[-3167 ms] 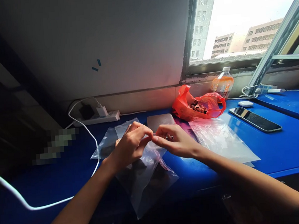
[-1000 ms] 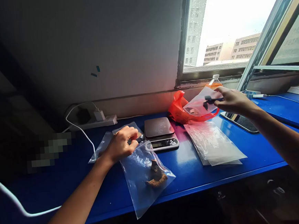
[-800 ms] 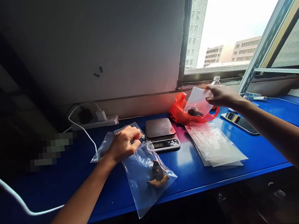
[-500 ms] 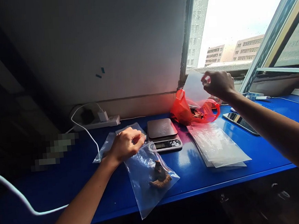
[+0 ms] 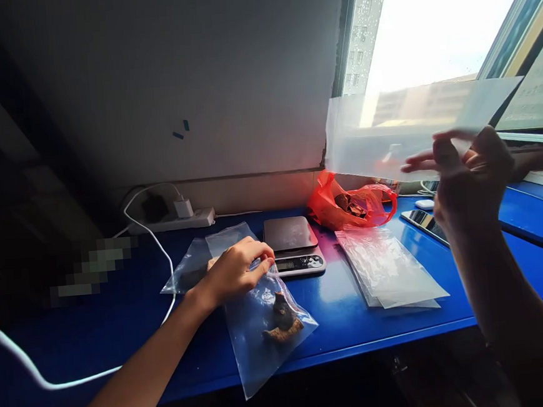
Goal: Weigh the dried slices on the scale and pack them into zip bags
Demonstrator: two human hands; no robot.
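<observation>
My left hand (image 5: 238, 264) is closed in a pinch on the top edge of a clear zip bag (image 5: 250, 349), which lies on the table. Inside it are dark brown, curved dried pieces (image 5: 282, 328). Up at the right, my right hand (image 5: 473, 172) grips a flat, translucent plastic bag (image 5: 364, 136) held in the air in front of the window. A kitchen scale (image 5: 289, 235) with a small display stands just beyond my left hand. Another clear bag (image 5: 185, 270) lies partly hidden behind that hand.
A red plastic bag (image 5: 321, 206) with brown pieces in it stands behind a stack of clear bags (image 5: 394, 269). A phone (image 5: 424, 226) lies to the right. On the left are a power strip (image 5: 202, 218) and a white cable (image 5: 166, 255). The blue table (image 5: 342, 329) ends at the front.
My right hand has moved right and turned, bringing the translucent bag up from above the red bag and spreading it flat to view. My left hand stays at the zip bag.
</observation>
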